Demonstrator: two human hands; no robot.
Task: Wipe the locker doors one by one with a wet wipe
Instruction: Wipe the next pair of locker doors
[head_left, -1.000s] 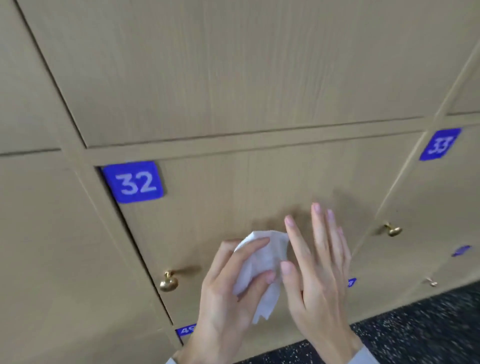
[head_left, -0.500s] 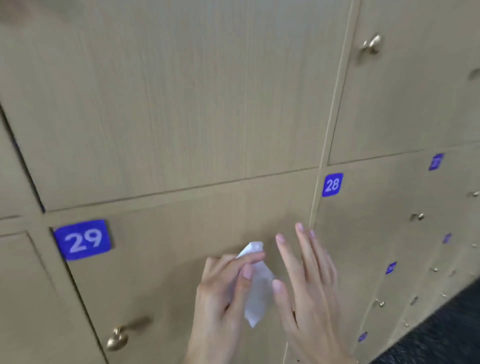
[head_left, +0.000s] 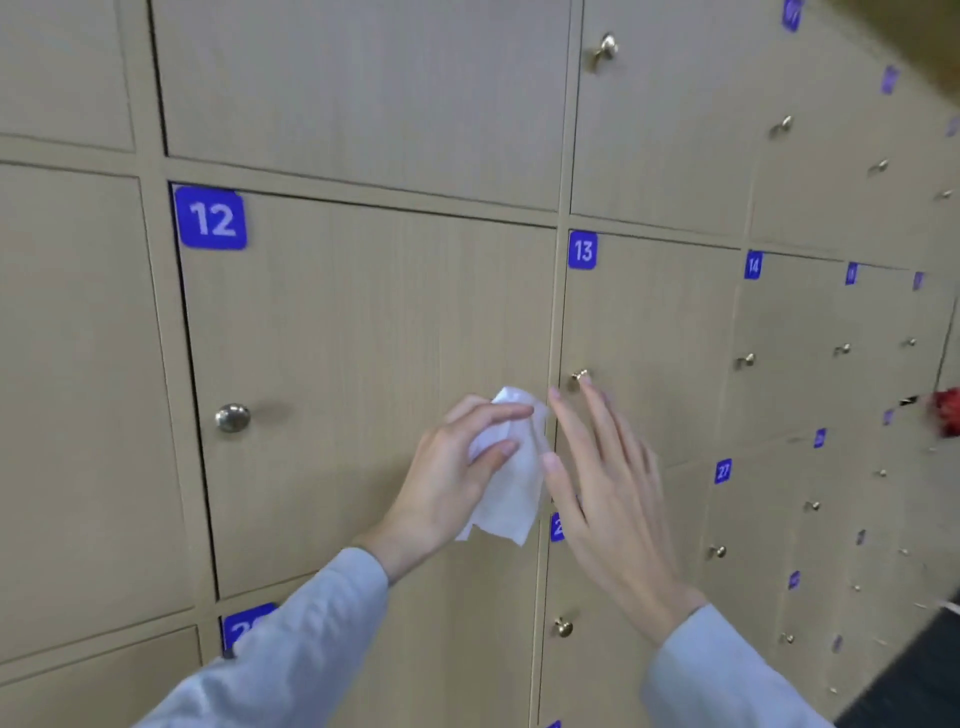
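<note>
Your left hand (head_left: 457, 467) had its grip curled around a crumpled white wet wipe (head_left: 506, 478), thumb and fingers pinching it so the loose end hung down just off the lower right corner of locker door 12 (head_left: 363, 364). Your right hand (head_left: 608, 478) held nothing: its fingers were straight and spread, right of the wipe, its fingertips (head_left: 587, 384) near the small brass knob (head_left: 577, 378) of door 13 (head_left: 649, 338), right of door 12.

How much was done, I could not judge: no door showed a damp streak or sheen. The wipe was not pressed flat on any panel, so door 12 probably awaited its pass, with door 13 and the row of numbered doors further right left after it.

The doors were flat, matte, pale wood-grain laminate rectangles with dark narrow gaps between. Each carried a rounded blue plate (head_left: 210, 218) with white digits. Door 12's knob (head_left: 232, 418), left of the wipe, was a domed, shiny metal button. The wipe looked soft, thin and creased.
</note>
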